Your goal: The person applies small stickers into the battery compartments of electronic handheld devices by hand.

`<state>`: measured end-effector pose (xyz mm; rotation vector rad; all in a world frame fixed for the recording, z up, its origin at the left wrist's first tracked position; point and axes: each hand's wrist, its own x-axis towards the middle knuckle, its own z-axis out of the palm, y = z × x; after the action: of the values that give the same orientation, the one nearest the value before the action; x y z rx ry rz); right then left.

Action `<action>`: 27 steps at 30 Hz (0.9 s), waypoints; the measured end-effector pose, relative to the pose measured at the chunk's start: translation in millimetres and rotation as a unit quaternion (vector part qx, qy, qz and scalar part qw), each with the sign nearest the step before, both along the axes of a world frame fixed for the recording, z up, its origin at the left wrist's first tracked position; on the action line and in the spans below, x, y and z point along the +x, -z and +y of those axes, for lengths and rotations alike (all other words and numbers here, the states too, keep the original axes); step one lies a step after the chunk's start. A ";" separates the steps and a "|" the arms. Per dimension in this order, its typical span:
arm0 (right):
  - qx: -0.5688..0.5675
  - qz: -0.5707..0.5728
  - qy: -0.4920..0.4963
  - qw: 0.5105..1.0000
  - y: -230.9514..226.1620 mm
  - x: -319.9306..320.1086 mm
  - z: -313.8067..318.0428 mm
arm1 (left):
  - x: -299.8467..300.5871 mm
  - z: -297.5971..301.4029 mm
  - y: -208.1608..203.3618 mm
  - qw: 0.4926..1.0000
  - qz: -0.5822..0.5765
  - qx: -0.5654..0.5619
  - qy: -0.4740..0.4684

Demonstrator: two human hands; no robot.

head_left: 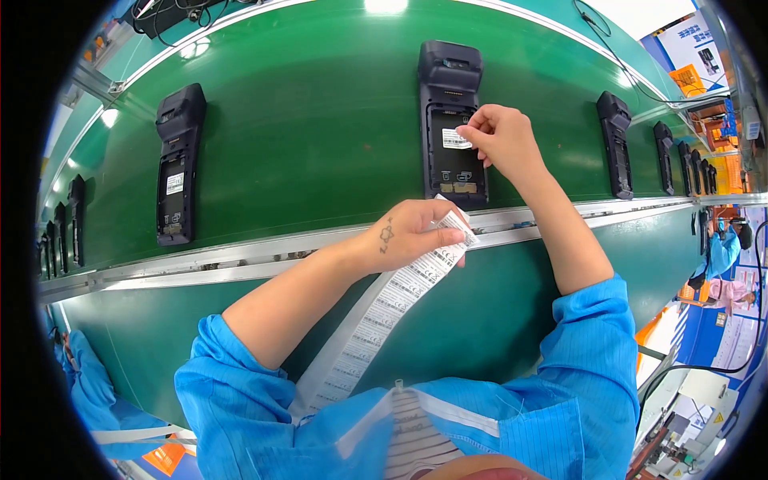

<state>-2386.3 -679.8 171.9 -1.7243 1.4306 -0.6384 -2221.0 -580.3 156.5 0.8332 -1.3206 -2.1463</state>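
Note:
A black handheld terminal (452,72) lies on the green belt in front of me, its open rear recess facing up. In that recess is a small white printed label (454,140). The pinched fingertips of my right hand (504,138) are at the label's right edge. My left hand (412,234) grips a long strip of white printed labels (376,324) between thumb and fingers, just below the terminal. The strip trails down toward my lap, where its lower end is out of sight.
Another terminal (178,164), with a white label in its recess, lies to the left. Further terminals stand in rows along the belt (320,120), one of them (616,144) to the right. A metal rail (240,262) runs along the belt's near side. A blue-sleeved person (92,384) is at far left.

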 end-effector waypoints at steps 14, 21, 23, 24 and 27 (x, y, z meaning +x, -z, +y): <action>0.196 -0.149 -0.236 0.940 -19.1 -20.9 28.6 | -8.2 -0.9 4.4 0.983 0.053 -0.158 -0.078; 0.238 -0.189 -0.204 0.930 -18.8 -33.3 23.9 | -16.8 -2.4 -2.4 0.990 0.031 -0.116 -0.070; 0.194 -0.180 -0.205 0.942 -19.3 -30.1 26.7 | -19.1 -3.2 -1.4 0.976 -0.046 -0.196 -0.082; 0.150 -0.172 -0.206 0.952 -19.1 -28.2 27.4 | -19.9 -3.1 -0.5 0.976 -0.046 -0.196 -0.082; 0.142 -0.168 -0.195 0.956 -17.9 -29.4 27.1 | -24.8 -2.1 4.8 0.983 -0.041 -0.147 -0.101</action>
<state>-2415.7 -652.6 189.8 -1.5236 0.8649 -0.4551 -2245.8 -582.4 151.8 0.8973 -1.4817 -1.7257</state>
